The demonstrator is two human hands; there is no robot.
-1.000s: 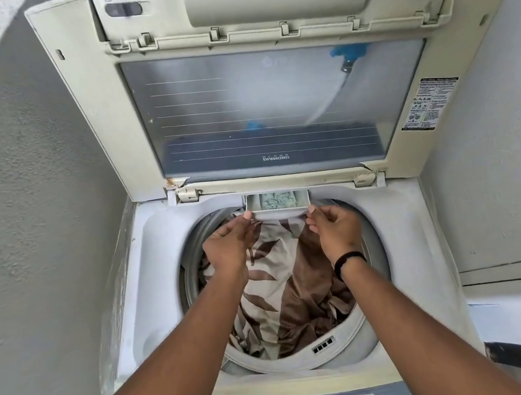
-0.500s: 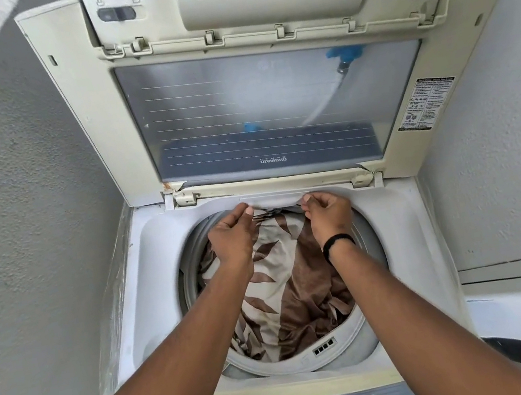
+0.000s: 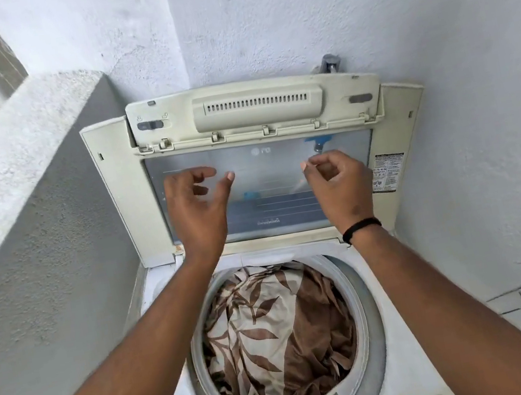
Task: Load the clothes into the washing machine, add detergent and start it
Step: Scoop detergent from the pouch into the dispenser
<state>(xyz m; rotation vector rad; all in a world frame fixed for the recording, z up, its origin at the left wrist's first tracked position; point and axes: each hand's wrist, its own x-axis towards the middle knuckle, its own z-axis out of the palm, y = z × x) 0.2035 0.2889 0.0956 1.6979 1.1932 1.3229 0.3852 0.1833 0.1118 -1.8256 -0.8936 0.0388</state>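
Both hands raised in front of open lid (image 3: 262,176) window, holding nothing: left hand (image 3: 196,205) w/ fingers loosely spread, right hand (image 3: 340,183) w/ fingers loosely curled, black band at wrist. Clothes (image 3: 277,340), brown leaf-print fabric, fill washing machine (image 3: 394,330) drum below.

Both hands are off the back rim of the washing machine (image 3: 169,318) and up in front of the raised lid (image 3: 262,176). The left hand (image 3: 196,205) hangs before the left part of the lid's window, fingers loosely spread and holding nothing; the right hand (image 3: 340,183) is before the right part, fingers loosely curled, also holding nothing. The detergent drawer, open at the back rim a second ago, no longer shows there. The view is tilted higher, taking in more of the wall (image 3: 324,12) behind.
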